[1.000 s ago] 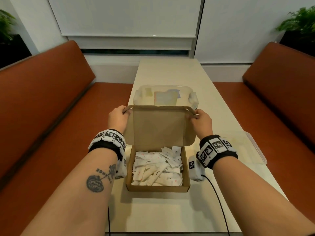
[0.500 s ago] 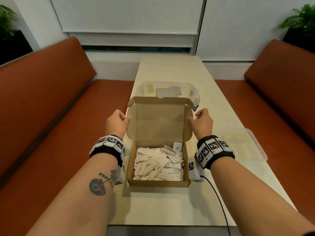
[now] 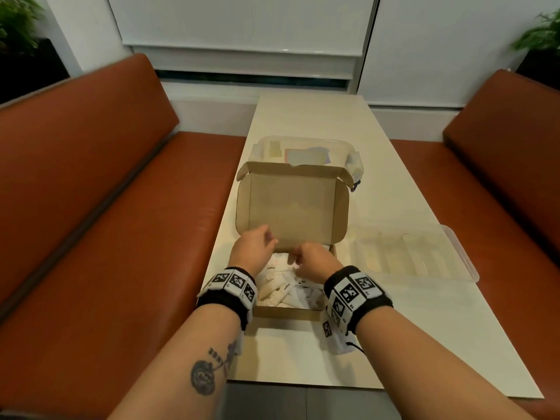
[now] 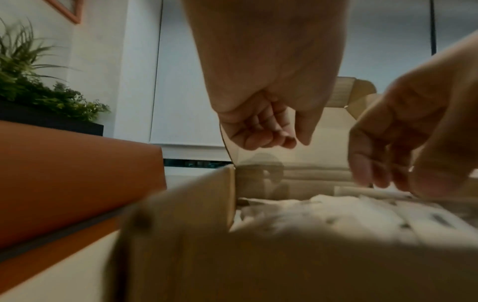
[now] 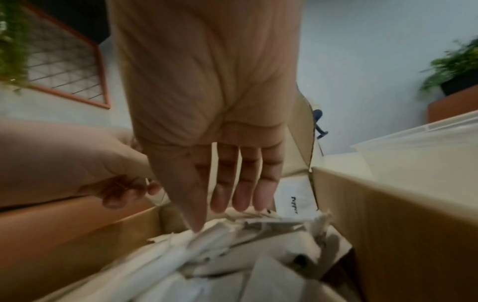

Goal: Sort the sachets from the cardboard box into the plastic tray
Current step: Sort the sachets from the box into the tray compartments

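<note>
Booth: long cream desk point(image 3: 318, 116); orange upholstered benches point(image 3: 91, 192) either side; white roller blind point(image 3: 242, 22); potted plants point(image 3: 18, 22) in corners.

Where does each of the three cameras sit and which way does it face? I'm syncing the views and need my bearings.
Head: worn on the head, looking forward and down the table at the open cardboard box; both forearms show.
Left wrist: under the left hand, looking along its loosely curled fingers over the box wall.
Right wrist: under the right hand, looking along its straight fingers at the sachets.
Shared: both wrist views show the other hand, the box and the sachets.
</note>
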Available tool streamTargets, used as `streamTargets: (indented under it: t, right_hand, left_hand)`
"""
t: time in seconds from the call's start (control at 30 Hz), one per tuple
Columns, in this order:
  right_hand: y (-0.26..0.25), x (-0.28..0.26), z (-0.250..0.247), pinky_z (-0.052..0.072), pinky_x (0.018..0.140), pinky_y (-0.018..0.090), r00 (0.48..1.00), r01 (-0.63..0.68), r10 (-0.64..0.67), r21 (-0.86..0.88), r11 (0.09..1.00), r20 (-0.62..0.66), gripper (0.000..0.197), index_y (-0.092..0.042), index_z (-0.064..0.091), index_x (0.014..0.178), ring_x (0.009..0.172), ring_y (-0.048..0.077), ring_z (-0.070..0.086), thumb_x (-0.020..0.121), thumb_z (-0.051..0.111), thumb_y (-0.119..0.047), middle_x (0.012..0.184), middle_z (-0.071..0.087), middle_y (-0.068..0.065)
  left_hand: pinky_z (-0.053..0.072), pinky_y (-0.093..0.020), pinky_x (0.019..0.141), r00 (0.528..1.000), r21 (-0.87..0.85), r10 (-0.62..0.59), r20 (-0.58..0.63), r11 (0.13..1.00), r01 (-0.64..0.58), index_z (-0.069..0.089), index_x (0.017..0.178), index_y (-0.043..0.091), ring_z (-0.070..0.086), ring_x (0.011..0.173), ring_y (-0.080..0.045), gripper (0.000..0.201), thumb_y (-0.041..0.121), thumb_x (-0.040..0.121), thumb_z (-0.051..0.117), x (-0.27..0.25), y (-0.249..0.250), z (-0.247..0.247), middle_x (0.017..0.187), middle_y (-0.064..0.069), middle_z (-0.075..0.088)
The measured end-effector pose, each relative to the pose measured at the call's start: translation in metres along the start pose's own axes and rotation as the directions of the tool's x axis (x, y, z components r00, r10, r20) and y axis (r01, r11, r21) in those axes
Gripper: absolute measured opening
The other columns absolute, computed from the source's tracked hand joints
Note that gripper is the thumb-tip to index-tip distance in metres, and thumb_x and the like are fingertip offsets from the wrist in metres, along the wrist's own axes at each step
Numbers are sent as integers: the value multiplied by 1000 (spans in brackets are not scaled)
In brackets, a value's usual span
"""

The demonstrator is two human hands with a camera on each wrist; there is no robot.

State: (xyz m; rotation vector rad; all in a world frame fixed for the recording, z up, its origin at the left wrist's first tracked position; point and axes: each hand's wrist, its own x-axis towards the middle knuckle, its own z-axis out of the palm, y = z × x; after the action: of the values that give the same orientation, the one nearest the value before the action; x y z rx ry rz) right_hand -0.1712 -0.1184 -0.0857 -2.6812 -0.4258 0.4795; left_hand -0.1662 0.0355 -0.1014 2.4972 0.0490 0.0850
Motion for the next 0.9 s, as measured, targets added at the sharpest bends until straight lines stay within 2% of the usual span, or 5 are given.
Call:
streamTargets:
  t: [0.13, 0.23, 0.53, 0.8, 0.9]
  right_hand:
    - [-5, 0, 12, 45, 97, 39, 985, 94, -65, -184, 978, 157, 60, -22, 51, 130, 115, 24, 52, 76, 72, -7, 128, 52, 5]
    - [-8, 1, 18, 43, 96, 43, 978, 166, -108, -360, 918, 177, 76, -26, 40, 139, 120, 25, 48, 72, 77, -19, 132, 48, 3]
    - [-13, -3, 38, 44, 83, 40, 964, 257, -258, -478, 840, 64, 38, -8, 48, 122, 104, 32, 56, 90, 54, -26, 115, 53, 13]
    - [-5, -4, 31, 43, 91, 38, 985, 156, -173, -341, 927, -20, 26, 2, 49, 119, 110, 32, 53, 94, 42, -3, 121, 51, 19]
    - [-1, -1, 15, 42, 94, 32, 983, 96, -132, -258, 962, -127, 28, 1, 49, 120, 110, 30, 53, 93, 41, 1, 122, 52, 18]
  left_hand:
    - [51, -34, 79, 999, -2, -23, 33, 1000, 23, 60, 96, 17, 61, 90, -21, 10, 25, 91, 57, -10, -4, 8, 95, -3, 67]
    - [49, -35, 78, 998, 9, -39, 47, 999, 39, 60, 97, 18, 58, 93, -23, 10, 24, 91, 56, -14, -6, 10, 93, -3, 64]
    - [49, -34, 80, 998, -25, -59, -4, 998, 59, 62, 95, 19, 59, 92, -22, 9, 23, 92, 54, -20, -8, 9, 98, -4, 65]
    - [46, -30, 75, 993, -120, -103, -59, 988, 95, 62, 96, 15, 58, 84, -20, 18, 29, 96, 50, -17, -4, 2, 88, -1, 64]
    - [39, -31, 65, 983, -110, -140, -116, 986, 127, 55, 84, 12, 56, 78, -26, 34, 37, 100, 38, -17, 5, -3, 77, -3, 58]
